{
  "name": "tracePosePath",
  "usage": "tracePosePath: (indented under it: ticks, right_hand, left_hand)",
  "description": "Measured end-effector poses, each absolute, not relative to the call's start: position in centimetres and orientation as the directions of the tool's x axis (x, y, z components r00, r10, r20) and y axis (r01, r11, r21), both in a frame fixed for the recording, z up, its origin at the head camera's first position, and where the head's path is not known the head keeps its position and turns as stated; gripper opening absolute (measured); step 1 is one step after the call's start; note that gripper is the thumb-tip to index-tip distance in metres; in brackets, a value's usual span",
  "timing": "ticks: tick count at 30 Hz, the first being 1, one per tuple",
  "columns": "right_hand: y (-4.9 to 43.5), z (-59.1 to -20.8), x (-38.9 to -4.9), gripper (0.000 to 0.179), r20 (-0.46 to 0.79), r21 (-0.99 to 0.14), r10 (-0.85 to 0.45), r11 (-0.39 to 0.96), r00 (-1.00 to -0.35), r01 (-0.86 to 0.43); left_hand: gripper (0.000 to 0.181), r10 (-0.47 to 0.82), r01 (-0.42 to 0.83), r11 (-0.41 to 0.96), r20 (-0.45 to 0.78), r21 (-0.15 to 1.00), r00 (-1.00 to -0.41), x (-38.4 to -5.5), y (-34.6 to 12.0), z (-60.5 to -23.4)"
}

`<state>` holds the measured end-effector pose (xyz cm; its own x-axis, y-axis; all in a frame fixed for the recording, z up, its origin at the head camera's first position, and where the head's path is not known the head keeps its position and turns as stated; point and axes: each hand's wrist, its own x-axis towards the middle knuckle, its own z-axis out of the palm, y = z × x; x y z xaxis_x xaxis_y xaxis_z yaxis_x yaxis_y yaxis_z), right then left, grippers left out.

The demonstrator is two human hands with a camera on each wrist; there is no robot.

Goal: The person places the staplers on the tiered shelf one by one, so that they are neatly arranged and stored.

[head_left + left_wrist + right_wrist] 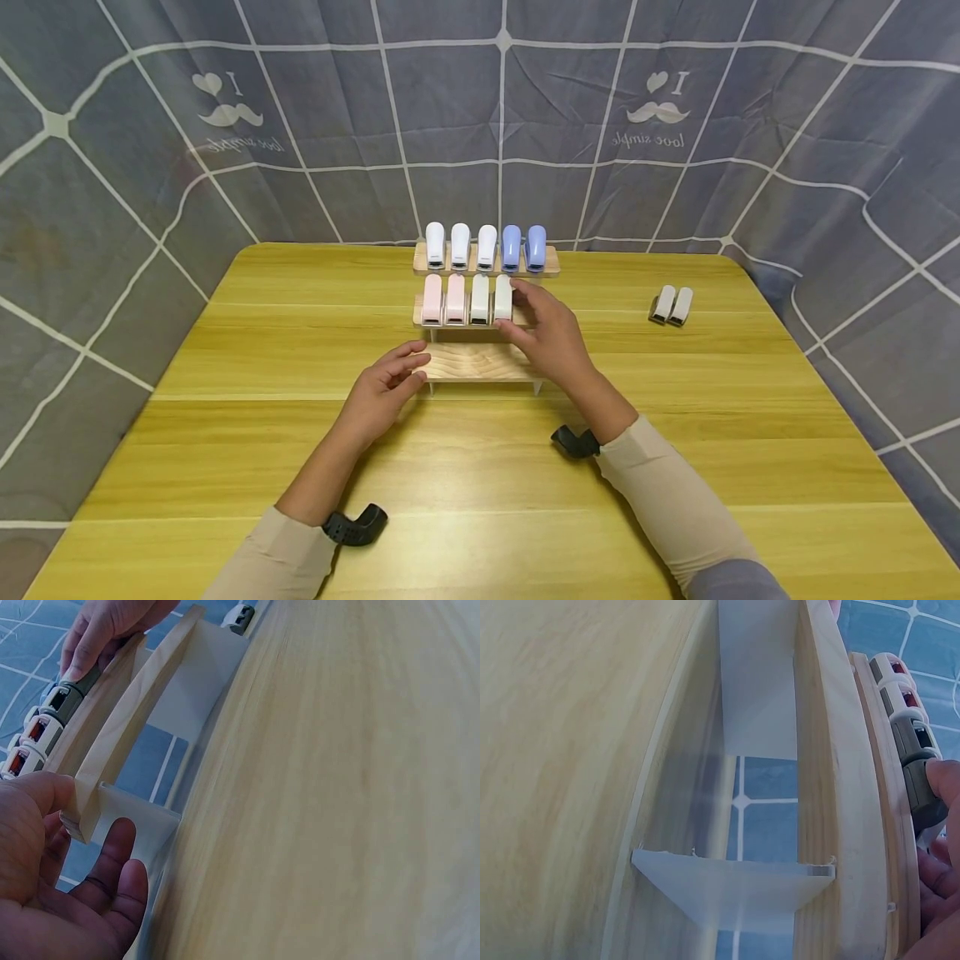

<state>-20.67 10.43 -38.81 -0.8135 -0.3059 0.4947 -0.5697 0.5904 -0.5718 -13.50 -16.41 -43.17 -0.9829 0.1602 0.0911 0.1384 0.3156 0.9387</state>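
A tiered wooden rack (pixel 480 362) holds rows of mini staplers. On its middle tier sit two pink staplers (pixel 432 298) and two off-white ones side by side. My right hand (pixel 551 333) pinches the rightmost off-white stapler (pixel 503 297), thumb at its front end and fingers behind. In the right wrist view the thumb presses that stapler's dark grey base (pixel 922 793). My left hand (pixel 384 393) is at the left end of the lowest tier, fingers loosely bent. The left wrist view shows its fingertips against the board's end (pixel 88 796), holding no stapler.
On the top tier stand three white staplers (pixel 461 246) and two blue ones (pixel 536 247). Two more off-white staplers (pixel 680 307) lie together on the wooden table (pixel 750 400) at right. A grey checked curtain (pixel 450 108) hangs behind and along both sides.
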Motion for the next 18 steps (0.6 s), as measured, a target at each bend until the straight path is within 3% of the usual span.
tracePosePath:
  ticks: [10,18]
  right_hand:
    - [10.4,-38.7,-20.7,0.063,0.492,-0.594,-0.304,0.567,-0.816,-0.570]
    - [11.5,-38.8,-20.5,0.051,0.476,-0.695,-0.282,0.459,-0.833,-0.553]
  left_hand:
    - [0.032,0.157,0.138,0.320,0.091,0.937,-0.983,-13.7,-16.6,-43.1]
    - [0.032,0.162,0.137,0.300,0.091,0.944,-0.983,-13.6,-16.4,-43.3]
